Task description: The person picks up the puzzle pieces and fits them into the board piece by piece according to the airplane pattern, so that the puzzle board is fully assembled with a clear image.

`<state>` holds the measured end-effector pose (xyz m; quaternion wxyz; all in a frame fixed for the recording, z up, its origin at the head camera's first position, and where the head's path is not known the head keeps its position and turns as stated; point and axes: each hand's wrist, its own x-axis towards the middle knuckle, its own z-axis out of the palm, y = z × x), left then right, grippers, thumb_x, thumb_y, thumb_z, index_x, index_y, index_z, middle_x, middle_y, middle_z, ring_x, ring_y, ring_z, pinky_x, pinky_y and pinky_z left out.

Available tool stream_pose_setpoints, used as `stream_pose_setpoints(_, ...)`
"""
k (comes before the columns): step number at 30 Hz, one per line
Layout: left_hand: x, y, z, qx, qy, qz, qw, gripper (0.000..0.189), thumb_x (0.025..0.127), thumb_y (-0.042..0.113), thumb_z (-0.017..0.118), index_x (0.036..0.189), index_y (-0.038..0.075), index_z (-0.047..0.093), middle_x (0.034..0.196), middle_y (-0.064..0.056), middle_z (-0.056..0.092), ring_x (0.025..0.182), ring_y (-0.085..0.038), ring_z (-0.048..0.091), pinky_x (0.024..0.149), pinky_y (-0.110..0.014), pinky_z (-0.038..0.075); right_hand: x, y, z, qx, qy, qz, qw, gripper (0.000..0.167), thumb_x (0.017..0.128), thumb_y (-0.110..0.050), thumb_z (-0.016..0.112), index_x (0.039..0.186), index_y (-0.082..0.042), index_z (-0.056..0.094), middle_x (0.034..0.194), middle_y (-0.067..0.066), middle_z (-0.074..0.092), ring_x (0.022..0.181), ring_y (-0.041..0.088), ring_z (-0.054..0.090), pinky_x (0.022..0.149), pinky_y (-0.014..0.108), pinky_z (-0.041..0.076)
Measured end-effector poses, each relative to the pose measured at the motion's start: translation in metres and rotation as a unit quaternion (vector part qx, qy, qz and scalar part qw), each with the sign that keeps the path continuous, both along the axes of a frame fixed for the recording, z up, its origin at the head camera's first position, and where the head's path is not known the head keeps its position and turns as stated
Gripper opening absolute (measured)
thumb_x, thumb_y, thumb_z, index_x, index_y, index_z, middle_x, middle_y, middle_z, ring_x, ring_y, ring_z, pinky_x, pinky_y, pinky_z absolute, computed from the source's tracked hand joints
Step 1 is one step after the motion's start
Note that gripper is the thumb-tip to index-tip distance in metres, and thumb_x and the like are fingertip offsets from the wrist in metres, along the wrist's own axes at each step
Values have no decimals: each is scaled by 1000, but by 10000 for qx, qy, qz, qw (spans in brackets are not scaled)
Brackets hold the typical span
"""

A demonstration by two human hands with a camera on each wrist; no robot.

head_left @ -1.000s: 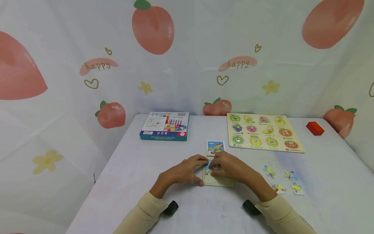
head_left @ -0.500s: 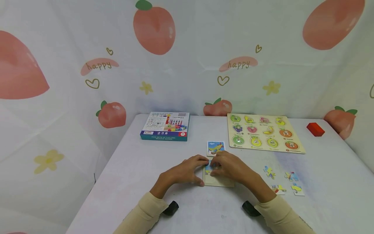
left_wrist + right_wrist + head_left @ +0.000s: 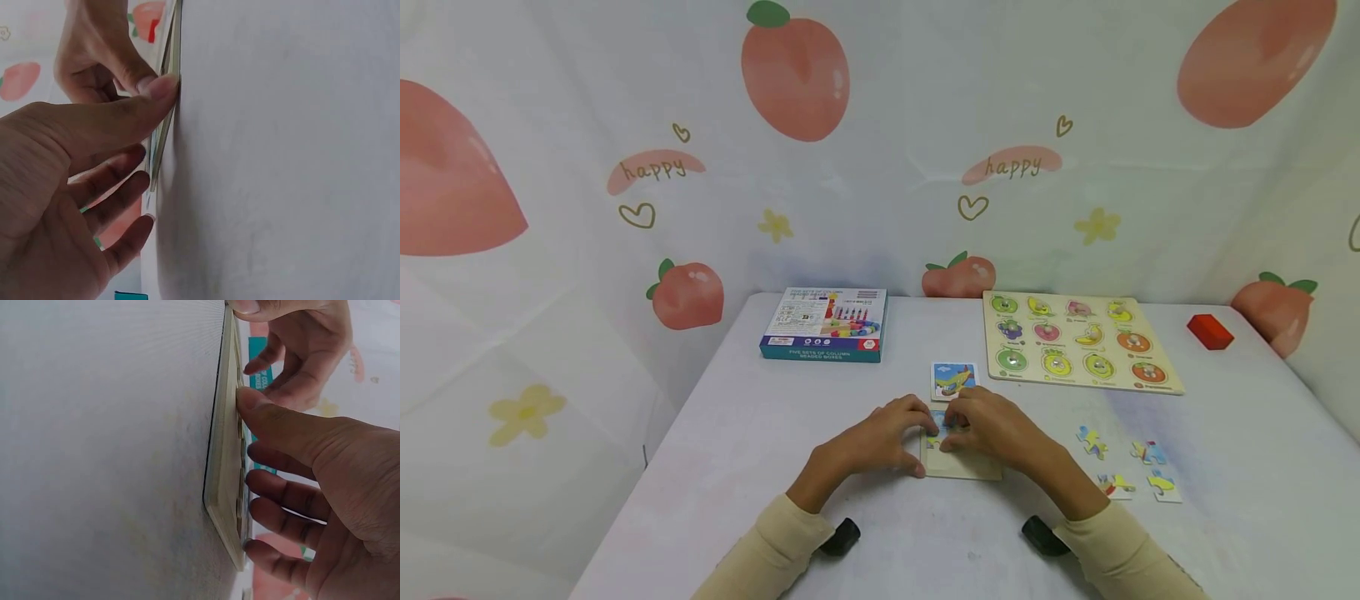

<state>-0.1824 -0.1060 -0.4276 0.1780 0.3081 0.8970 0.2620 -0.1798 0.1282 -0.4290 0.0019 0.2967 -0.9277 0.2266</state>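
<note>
A small wooden puzzle tray (image 3: 962, 469) lies on the table in the head view, its far part covered by puzzle pieces (image 3: 934, 442) in blue and yellow. My left hand (image 3: 880, 437) grips the tray's left side, thumb at the near corner and index finger over the pieces. From the right, my right hand (image 3: 992, 425) pinches a puzzle piece in the tray, mostly hidden under its fingers. Both wrist views show the tray edge-on; the right thumb (image 3: 253, 400) touches the pieces. Just beyond the tray is a banana picture card (image 3: 953, 380).
Several loose puzzle pieces (image 3: 1148, 452) lie to the right of the tray. At the back stand a boxed bead set (image 3: 823, 325) on the left and a fruit peg board (image 3: 1082, 342) on the right. A red block (image 3: 1210, 332) sits at the far right.
My left fingertips have shifted slightly right, further over the pieces in the tray. The right index finger has moved a little. The tray and loose pieces stay where they were.
</note>
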Motion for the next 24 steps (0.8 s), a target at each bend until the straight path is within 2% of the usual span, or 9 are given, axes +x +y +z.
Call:
stream_pose_setpoints(2, 1, 1, 0, -20, 114, -59, 9999, 46, 84, 26, 92, 127, 23, 75, 131, 7, 59, 132, -14, 50, 115, -42, 42, 0, 0, 0, -32, 1, 2, 10000, 27, 83, -33, 92, 96, -14, 78, 87, -9, 62, 84, 7, 53, 73, 27, 49)
stream_pose_setpoints(5, 2, 1, 2, -25, 150, -152, 9998, 43, 85, 24, 91, 125, 23, 77, 125, 9, 61, 127, -13, 51, 112, -39, 43, 0, 0, 1, -39, -32, -21, 10000, 27, 83, -34, 91, 96, -14, 77, 87, -9, 61, 84, 6, 52, 73, 27, 48)
stream_pose_setpoints(9, 2, 2, 3, -115, 152, -158, 9997, 43, 86, 25, 91, 126, 24, 77, 128, 8, 62, 129, -14, 51, 112, -41, 43, 0, 0, 1, -40, -112, 31, 9999, 28, 83, -34, 91, 97, -14, 78, 87, -9, 62, 84, 7, 53, 74, 27, 49)
stream_pose_setpoints(16, 2, 3, 2, -310, 274, -213, 9989, 44, 87, 29, 90, 129, 28, 76, 133, 8, 63, 131, -15, 51, 112, -42, 41, -4, 13, 5, -315, -861, 71, 9958, 33, 87, -31, 88, 111, -11, 77, 92, -7, 64, 90, 11, 57, 80, 30, 51)
stream_pose_setpoints(19, 1, 3, 2, -389, 294, -248, 9985, 47, 87, 30, 90, 132, 29, 75, 135, 9, 63, 131, -15, 50, 112, -42, 41, -4, 24, 7, -469, -958, 40, 9943, 34, 88, -30, 88, 113, -10, 76, 94, -5, 65, 90, 14, 59, 80, 31, 51)
stream_pose_setpoints(24, 1, 2, 3, -425, 225, -222, 9986, 49, 88, 30, 89, 135, 29, 74, 137, 8, 61, 132, -15, 49, 113, -42, 41, -1, 48, 9, -699, -885, -180, 9935, 37, 87, -31, 89, 116, -12, 77, 99, -5, 67, 94, 15, 60, 81, 30, 52)
